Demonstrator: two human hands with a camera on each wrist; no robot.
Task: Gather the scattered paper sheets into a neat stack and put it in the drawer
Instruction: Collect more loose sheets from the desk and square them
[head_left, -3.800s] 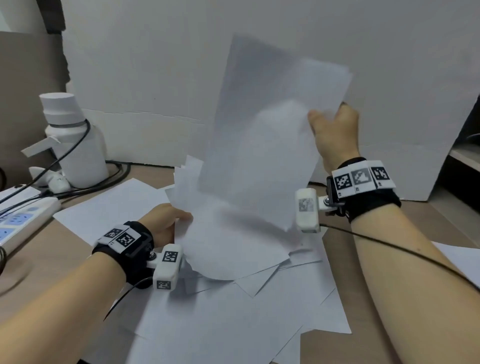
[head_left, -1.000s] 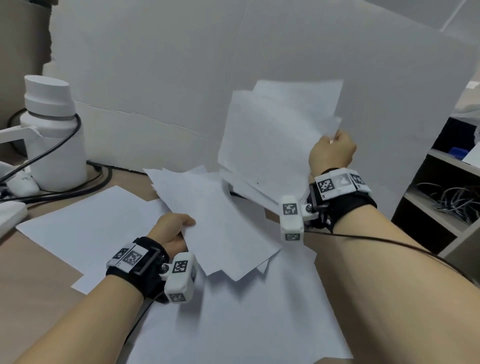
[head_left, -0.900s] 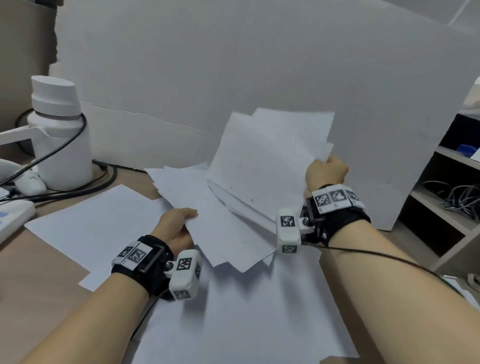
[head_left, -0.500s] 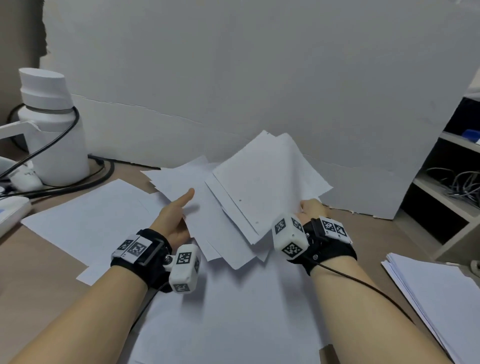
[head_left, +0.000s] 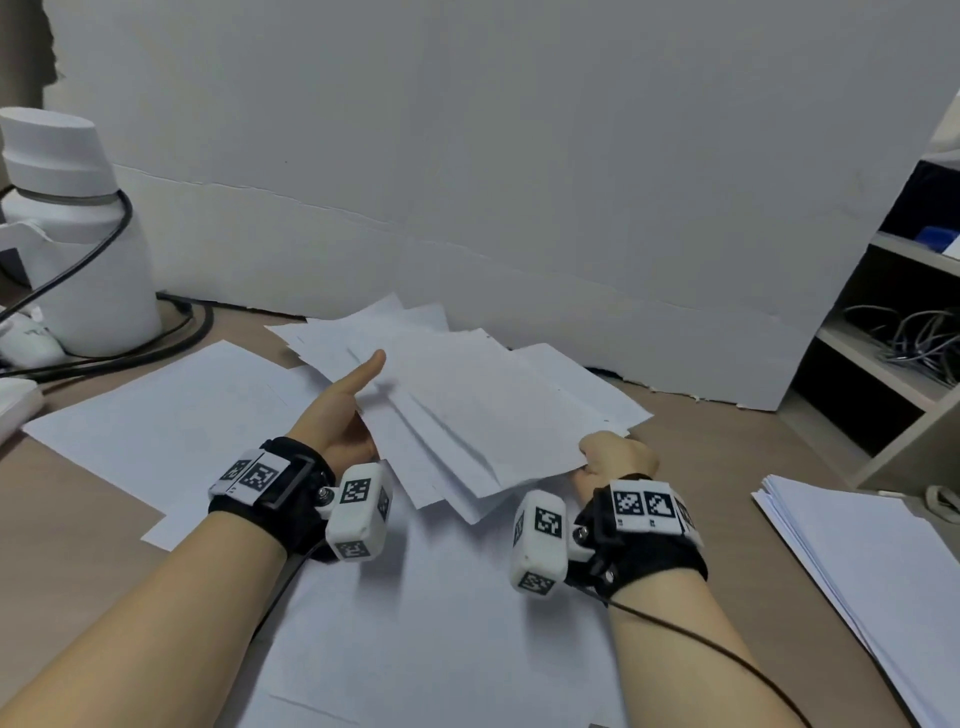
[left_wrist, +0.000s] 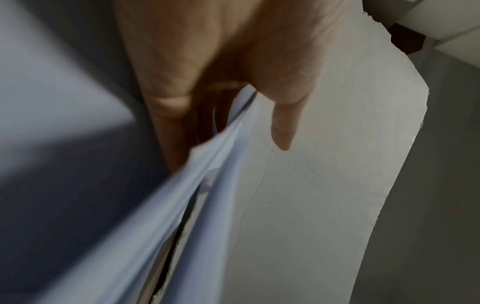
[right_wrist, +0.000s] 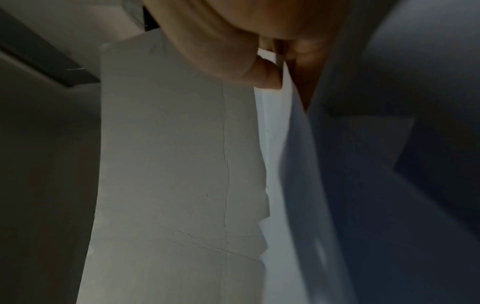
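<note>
A fanned bundle of white paper sheets (head_left: 478, 410) lies low and nearly flat over the wooden table (head_left: 67, 499). My right hand (head_left: 615, 460) pinches the bundle's near right corner, its thumb (right_wrist: 265, 76) pressed on the paper edge (right_wrist: 298, 164). My left hand (head_left: 348, 405) is at the bundle's left edge. Its fingers (left_wrist: 168, 115) lie straight under the sheets (left_wrist: 213, 185) and its thumb (left_wrist: 281, 127) points out straight above them. More loose sheets lie flat on the left (head_left: 171, 421) and in front of me (head_left: 441, 623). No drawer is in view.
A squared stack of paper (head_left: 857, 561) sits at the table's right edge. A white bottle (head_left: 72, 234) and black cables (head_left: 156, 353) stand at the back left. A white board (head_left: 519, 182) walls off the back. An open shelf with wires (head_left: 893, 338) is on the right.
Both hands brought the bundle down from upright to nearly flat over the table. My left thumb straightened out over the sheets. The stack on the right came into view.
</note>
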